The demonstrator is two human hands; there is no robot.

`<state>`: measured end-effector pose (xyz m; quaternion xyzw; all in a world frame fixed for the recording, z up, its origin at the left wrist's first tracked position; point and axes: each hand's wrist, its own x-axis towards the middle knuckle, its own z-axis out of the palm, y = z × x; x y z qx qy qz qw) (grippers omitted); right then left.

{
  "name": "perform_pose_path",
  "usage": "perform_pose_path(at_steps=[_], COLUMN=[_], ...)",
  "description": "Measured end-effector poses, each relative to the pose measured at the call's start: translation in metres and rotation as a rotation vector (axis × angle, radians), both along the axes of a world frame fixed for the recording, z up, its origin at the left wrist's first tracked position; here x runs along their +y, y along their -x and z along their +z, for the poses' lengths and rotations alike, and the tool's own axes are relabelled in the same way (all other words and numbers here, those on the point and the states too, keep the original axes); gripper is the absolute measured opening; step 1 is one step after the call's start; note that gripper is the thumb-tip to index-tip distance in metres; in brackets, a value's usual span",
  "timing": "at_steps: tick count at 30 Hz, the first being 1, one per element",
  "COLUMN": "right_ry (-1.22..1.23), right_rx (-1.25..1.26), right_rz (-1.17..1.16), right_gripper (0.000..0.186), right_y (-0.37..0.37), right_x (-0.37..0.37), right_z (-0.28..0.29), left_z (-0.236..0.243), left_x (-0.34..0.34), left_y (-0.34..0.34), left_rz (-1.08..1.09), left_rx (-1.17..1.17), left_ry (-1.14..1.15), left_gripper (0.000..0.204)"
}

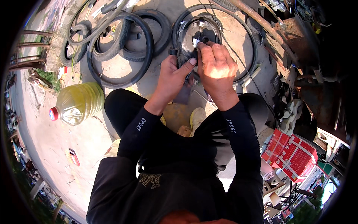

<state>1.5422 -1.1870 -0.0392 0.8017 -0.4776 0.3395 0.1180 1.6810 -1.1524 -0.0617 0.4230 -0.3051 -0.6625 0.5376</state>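
In front of my knees, both hands work close together over a dark round wheel-like part (183, 41). My left hand (167, 80) is closed at its near left side, thumb stretched toward the right hand; what the fingers grip is mostly hidden. A short black cylindrical end (172, 52) sticks up beside that hand. My right hand (218, 67) has its fingers bent down and pinched together, knuckles up. At its fingertips shows a small white piece (195, 42), perhaps paper or a label. A large black tyre or tube ring (254, 56) lies around the round part on the ground.
Several black tyres (149, 56) and tubes lie at the far left. A big plastic bottle (80, 102) of yellowish liquid with a red cap lies at left. Rusty metal (298, 41) and scrap crowd the right, with a red carton (294, 156) nearer. A small red packet (74, 156) lies at left.
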Motion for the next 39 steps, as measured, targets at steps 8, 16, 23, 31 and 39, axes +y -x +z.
perform_pose_path(at_steps=[8, 16, 23, 31, 39], right_ry=[-0.128, -0.438, -0.14, -0.058, -0.29], right_rx=[0.056, -1.173, -0.355, -0.183, -0.253], right_rz=[0.005, -0.056, 0.018, 0.079, -0.029], right_gripper=[0.015, 0.014, 0.011, 0.019, 0.011], right_y=[-0.003, 0.007, -0.015, -0.018, -0.014], right_x=[0.003, -0.01, -0.006, -0.003, -0.003], right_z=[-0.003, 0.019, 0.017, 0.0, 0.002], left_z=[-0.007, 0.006, -0.012, -0.018, -0.019], left_x=[0.005, 0.002, 0.008, 0.014, 0.01], left_y=[-0.009, -0.015, -0.013, -0.016, -0.013], left_rz=[-0.003, 0.124, 0.11, 0.085, 0.053], left_rx=[-0.071, -0.195, -0.508, -0.614, -0.604], left_ry=[-0.035, 0.153, 0.335, 0.323, 0.296], left_gripper=[0.021, 0.023, 0.03, 0.033, 0.03])
